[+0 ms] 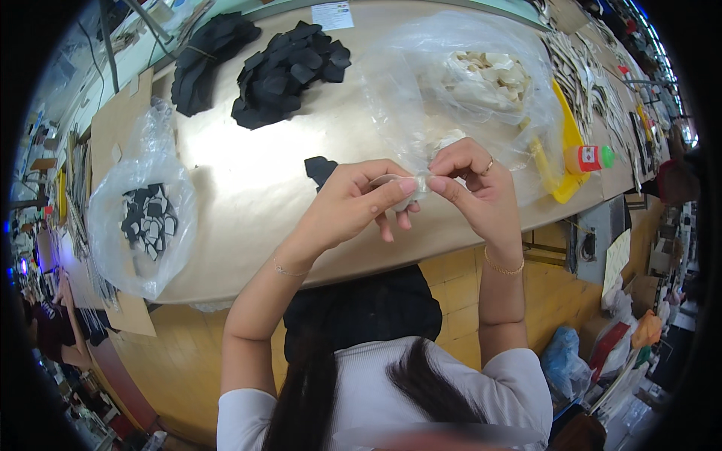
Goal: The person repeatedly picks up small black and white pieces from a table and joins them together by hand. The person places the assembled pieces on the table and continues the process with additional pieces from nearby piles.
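Above the near edge of the table, my left hand (365, 197) is closed on a small off-white piece (415, 195), its thumb pressing on top. My right hand (477, 184) pinches the right end of that same piece between thumb and fingers. The fingers cover much of it, so its full shape and material cannot be made out. A dark flat cut piece (320, 170) lies on the table just beyond my left hand. Behind my right hand is a clear plastic bag (398, 98) with a pile of cream-coloured pieces (489, 79) in it.
Piles of black cut pieces (289, 71) lie at the far left of the table (233, 218). Another clear bag (105, 203) holds black-and-white pieces (150, 218). On the right are a yellow tray (569, 120) and a green-capped bottle (589, 158). A person (56, 323) is at the far left.
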Demonstrator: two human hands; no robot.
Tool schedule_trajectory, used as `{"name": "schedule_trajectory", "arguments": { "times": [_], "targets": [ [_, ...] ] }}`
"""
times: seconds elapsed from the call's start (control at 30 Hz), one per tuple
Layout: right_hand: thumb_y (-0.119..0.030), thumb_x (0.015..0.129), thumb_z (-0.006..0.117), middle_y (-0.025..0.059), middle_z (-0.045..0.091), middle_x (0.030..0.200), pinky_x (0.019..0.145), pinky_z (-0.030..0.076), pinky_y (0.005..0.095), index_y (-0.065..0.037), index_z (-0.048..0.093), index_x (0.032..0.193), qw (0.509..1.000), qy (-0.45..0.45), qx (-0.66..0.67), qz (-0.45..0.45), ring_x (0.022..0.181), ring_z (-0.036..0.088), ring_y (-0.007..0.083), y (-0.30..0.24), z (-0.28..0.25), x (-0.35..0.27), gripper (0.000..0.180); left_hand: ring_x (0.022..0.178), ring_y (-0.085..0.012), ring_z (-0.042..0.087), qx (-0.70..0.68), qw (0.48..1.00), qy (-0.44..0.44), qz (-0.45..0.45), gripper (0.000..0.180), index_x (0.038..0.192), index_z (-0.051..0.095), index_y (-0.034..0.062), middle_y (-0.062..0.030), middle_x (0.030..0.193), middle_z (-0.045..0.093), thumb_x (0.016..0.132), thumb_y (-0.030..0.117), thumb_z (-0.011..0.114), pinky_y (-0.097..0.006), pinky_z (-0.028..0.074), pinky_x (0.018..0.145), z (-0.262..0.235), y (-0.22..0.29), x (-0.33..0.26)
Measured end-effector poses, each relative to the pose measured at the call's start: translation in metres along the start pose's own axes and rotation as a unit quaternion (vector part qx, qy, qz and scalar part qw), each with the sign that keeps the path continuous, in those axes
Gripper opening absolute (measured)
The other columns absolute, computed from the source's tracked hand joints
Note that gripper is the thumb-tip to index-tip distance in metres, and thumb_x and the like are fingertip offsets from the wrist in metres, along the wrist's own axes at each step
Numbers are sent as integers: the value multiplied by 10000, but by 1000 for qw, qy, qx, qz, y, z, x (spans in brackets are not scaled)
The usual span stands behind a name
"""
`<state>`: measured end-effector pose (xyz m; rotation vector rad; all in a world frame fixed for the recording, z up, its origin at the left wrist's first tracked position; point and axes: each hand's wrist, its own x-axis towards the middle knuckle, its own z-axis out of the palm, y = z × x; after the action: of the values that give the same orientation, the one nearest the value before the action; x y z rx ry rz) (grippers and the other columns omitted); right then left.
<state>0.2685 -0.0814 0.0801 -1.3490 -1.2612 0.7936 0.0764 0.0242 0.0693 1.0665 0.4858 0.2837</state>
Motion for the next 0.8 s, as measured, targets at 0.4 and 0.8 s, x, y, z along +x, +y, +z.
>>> {"name": "schedule_trajectory", "arguments": {
  "times": [0.4,0.8],
  "targets": [
    [20,753,821,78,595,1022,773,531,286,-72,734,893,983,-10,-87,-163,901,639,201,3,65,-27,189,672,-201,700,-194,974,112,-19,270,979,702,-74,-173,859,712,1010,178,609,-299,597,575,-8,-35,-80],
    [-7,801,789,85,653,1007,730,541,301,-32,716,934,988,-148,-37,10,825,672,204,-11,81,-13,154,687,-155,690,-14,983,182,-18,196,1027,731,-51,-107,880,684,995,122,646,-268,584,592,-12,-28,-105]
  ]
}}
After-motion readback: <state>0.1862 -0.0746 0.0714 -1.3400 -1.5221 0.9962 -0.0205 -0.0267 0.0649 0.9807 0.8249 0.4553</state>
